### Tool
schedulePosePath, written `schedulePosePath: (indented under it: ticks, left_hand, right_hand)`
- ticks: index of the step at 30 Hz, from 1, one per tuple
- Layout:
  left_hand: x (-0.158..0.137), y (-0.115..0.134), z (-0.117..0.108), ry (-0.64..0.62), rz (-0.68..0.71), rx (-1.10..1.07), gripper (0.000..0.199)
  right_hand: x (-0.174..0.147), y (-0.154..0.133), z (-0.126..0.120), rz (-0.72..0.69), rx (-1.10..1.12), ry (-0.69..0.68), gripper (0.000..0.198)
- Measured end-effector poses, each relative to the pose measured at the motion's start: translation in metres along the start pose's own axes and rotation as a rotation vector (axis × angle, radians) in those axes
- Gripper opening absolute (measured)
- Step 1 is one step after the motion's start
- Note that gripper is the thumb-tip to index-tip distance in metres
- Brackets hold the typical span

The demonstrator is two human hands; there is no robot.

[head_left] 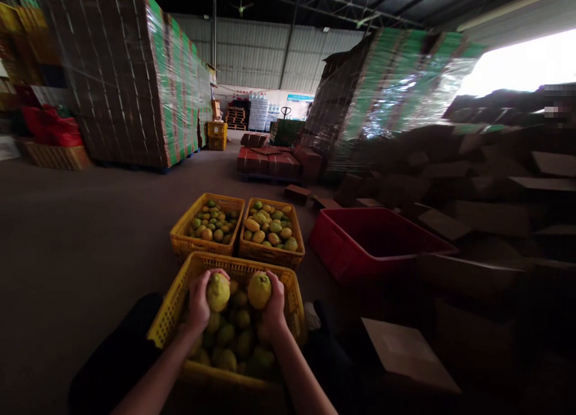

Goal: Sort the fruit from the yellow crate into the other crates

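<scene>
My left hand (201,301) is closed around a plump yellow-green fruit (218,292) with a lumpy skin. A similar yellow-green fruit (260,291), its stem end facing me, sits in the grip of my right hand (274,301). Both fruits are held apart from each other, above the yellow plastic crate (167,310) between my legs. Many greener fruits (227,337) lie in the dim inside of that crate. The exact kind of fruit is hard to tell.
Just beyond stand two yellow crates, a left one (180,242) and a right one (270,256), both holding fruit. A red tub (335,253) and heaped cardboard boxes (490,220) are on the right. Wrapped box stacks (121,79) tower behind, with flat red cartons (265,163) between them.
</scene>
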State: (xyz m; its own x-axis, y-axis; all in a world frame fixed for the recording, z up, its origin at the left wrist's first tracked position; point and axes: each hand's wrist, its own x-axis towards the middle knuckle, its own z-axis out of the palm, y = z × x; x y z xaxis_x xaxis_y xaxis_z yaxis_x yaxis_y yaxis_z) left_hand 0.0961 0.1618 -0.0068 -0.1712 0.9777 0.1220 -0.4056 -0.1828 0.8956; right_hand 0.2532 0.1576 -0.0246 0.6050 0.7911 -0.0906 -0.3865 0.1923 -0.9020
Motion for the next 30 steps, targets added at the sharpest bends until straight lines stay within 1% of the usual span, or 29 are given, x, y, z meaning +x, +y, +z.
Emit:
schedulePosePath:
  ticks: [1, 2, 4, 7, 9, 11, 14, 16, 20, 22, 27, 30]
  left_hand:
    - [-0.002, -0.003, 0.000, -0.016, 0.027, 0.016, 0.042]
    - [-0.003, -0.005, -0.001, -0.032, 0.046, 0.024, 0.042]
    - [-0.004, -0.008, -0.001, -0.030, 0.072, 0.027, 0.043]
    - [-0.003, -0.007, -0.002, -0.011, 0.087, 0.030, 0.043]
    - [-0.002, -0.004, -0.002, -0.005, 0.080, 0.033, 0.042]
    - [-0.002, -0.002, -0.002, 0.018, 0.065, 0.045, 0.042]
    - [-0.002, 0.000, 0.000, 0.070, 0.064, 0.088, 0.041]
    - [-0.003, 0.000, 0.001, 0.064, 0.081, 0.117, 0.042]
    - [-0.008, -0.003, 0.005, 0.008, 0.109, 0.099, 0.042]
    - [-0.013, -0.007, 0.005, -0.041, 0.125, 0.101, 0.042]
    - [-0.018, -0.019, -0.002, -0.246, 0.187, 0.091, 0.046]
    - [-0.013, -0.021, -0.006, -0.330, 0.204, 0.071, 0.048]
  right_hand:
    - [-0.003, -0.001, 0.002, -0.002, -0.010, 0.032, 0.024]
    - [-0.006, -0.002, 0.003, -0.005, -0.016, 0.033, 0.024]
    - [-0.011, -0.006, 0.004, -0.050, -0.031, -0.060, 0.027]
    - [-0.018, -0.011, 0.004, -0.155, -0.075, -0.220, 0.035]
    - [-0.020, -0.014, 0.003, -0.190, -0.112, -0.269, 0.038]
    - [-0.022, -0.014, 0.003, -0.179, -0.125, -0.267, 0.039]
    - [-0.023, -0.013, 0.004, -0.154, -0.098, -0.210, 0.037]
    - [-0.024, -0.011, 0.004, -0.165, -0.095, -0.192, 0.035]
    - [-0.027, -0.007, 0.007, -0.266, -0.154, -0.214, 0.033]
    - [-0.029, -0.004, 0.008, -0.308, -0.170, -0.241, 0.034]
    - [-0.033, 0.002, 0.007, -0.302, -0.160, -0.376, 0.038]
    - [-0.032, 0.000, 0.005, -0.306, -0.129, -0.467, 0.039]
